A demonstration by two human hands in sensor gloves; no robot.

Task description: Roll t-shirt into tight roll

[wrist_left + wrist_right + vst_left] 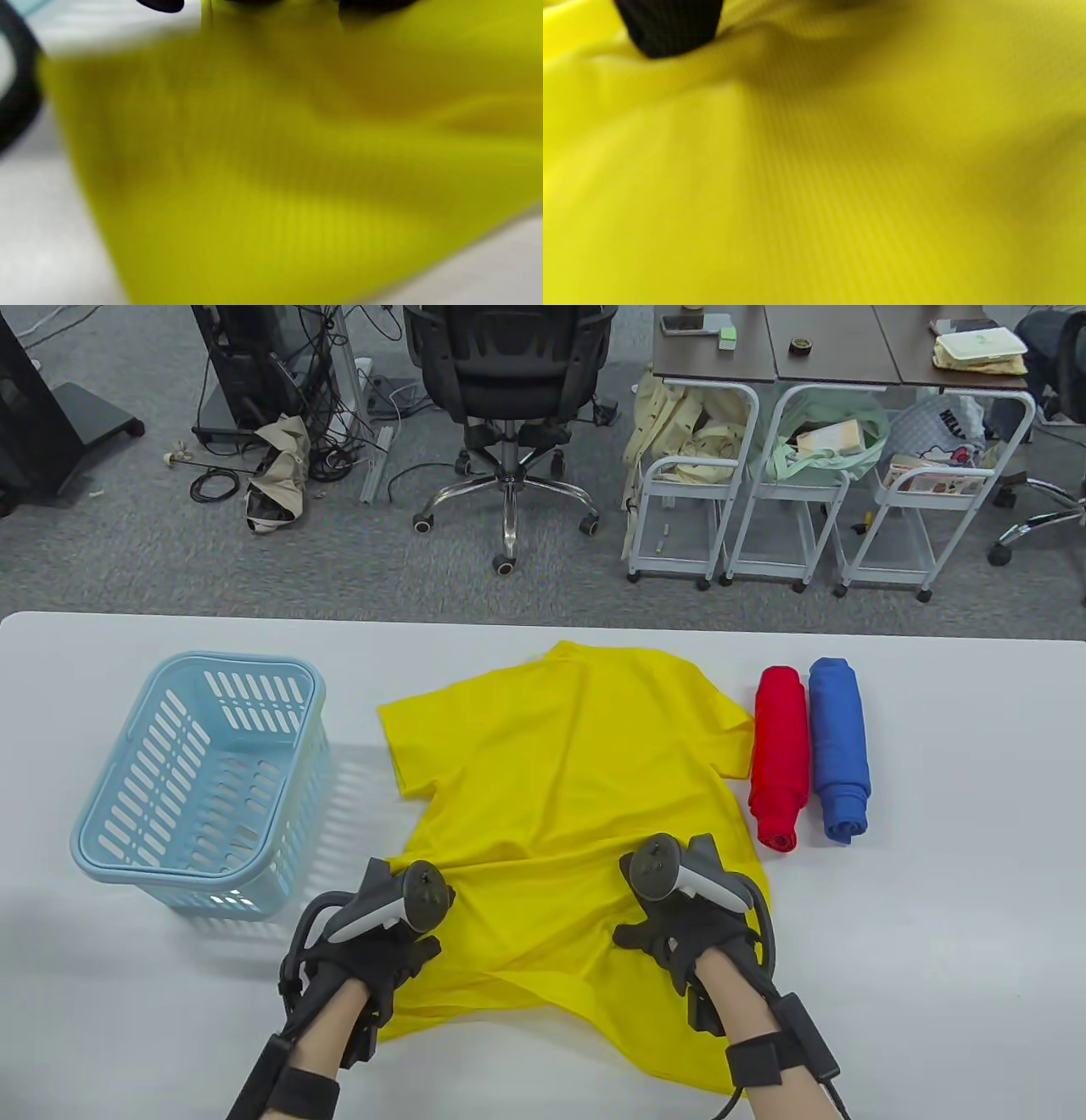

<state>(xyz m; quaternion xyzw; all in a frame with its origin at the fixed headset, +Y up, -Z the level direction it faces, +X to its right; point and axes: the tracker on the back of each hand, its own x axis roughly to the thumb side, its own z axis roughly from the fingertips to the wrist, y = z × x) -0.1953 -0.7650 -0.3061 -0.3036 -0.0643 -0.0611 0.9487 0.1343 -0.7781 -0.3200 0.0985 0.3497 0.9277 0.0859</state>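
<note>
A yellow t-shirt (560,763) lies spread on the white table (933,942), collar at the far side and hem toward me. My left hand (399,929) is at the shirt's left edge and my right hand (670,916) on its lower right part. A taut crease runs between them. The trackers hide the fingers in the table view. In the left wrist view, blurred yellow cloth (297,169) bunches up between dark fingertips (163,5) at the top edge. In the right wrist view, one black finger (670,29) digs into a raised fold of the shirt (840,169).
A light blue slotted basket (204,780) stands left of the shirt. A red rolled shirt (779,755) and a blue rolled shirt (838,746) lie side by side right of it. Beyond the table's far edge are an office chair (509,381) and carts.
</note>
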